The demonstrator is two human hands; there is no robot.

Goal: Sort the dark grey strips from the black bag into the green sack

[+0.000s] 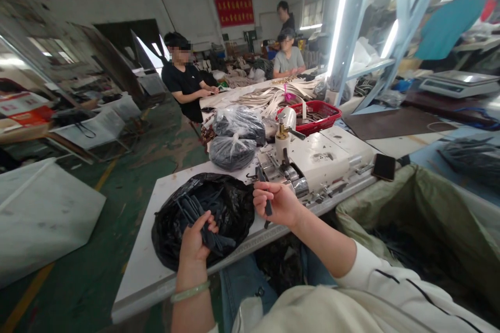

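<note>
My left hand (195, 244), with a pale green bangle (190, 292) on its wrist, grips a bunch of dark navy straps (191, 213) at the mouth of a black plastic bag (230, 203). The bag lies open on a white table (144, 276). My right hand (275, 204) is shut on a narrow dark strip (267, 209). That hand is close to the front of a white bench machine (320, 158) with metal rollers (295, 179). The strip's upper end reaches toward the rollers, and I cannot tell whether it touches them.
Two clear bags of dark items (238, 125) lie behind the black bag. A phone (383, 166) rests beside the machine, and a green woven sack (414, 218) hangs to my right. Farther off are a red basket (312, 114), a scale (459, 83) and seated co-workers (183, 75).
</note>
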